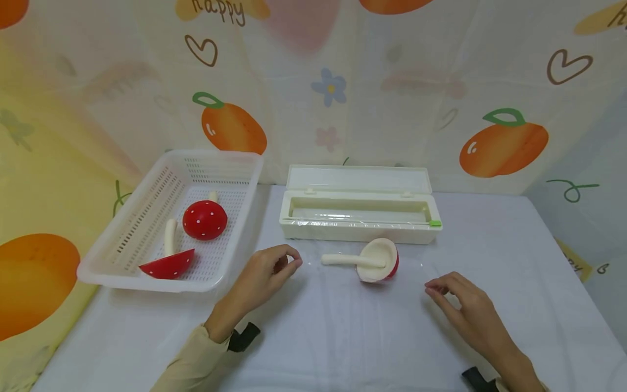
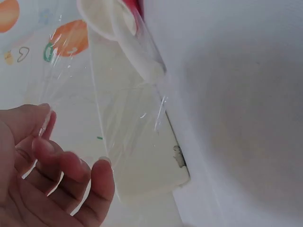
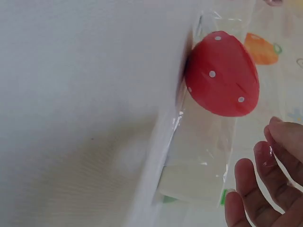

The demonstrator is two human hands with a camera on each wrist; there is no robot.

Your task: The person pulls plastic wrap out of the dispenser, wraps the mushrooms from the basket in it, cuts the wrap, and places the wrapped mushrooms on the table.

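My left hand [image 1: 259, 277] pinches clear cling film [image 2: 160, 113] between thumb and forefinger, left of the toy mushroom [image 1: 378, 261]. The mushroom lies on its side on the film, white stem pointing left, its red white-dotted cap [image 3: 222, 75] at the right. On the other side my right hand [image 1: 467, 310] has thumb and forefinger together at the film's edge, the other fingers loosely bent. Behind the mushroom stands a long pale cling film box [image 1: 360, 233] with its lid raised. The nearly invisible film runs from the box front, under the mushroom, toward both hands.
A white perforated basket [image 1: 103, 276] stands at the left, holding two more red toy mushrooms [image 1: 204, 220]. A small green piece [image 1: 435, 223] sits at the box's right end. A patterned curtain [image 1: 362, 120] hangs behind the white-covered table [image 1: 352, 348].
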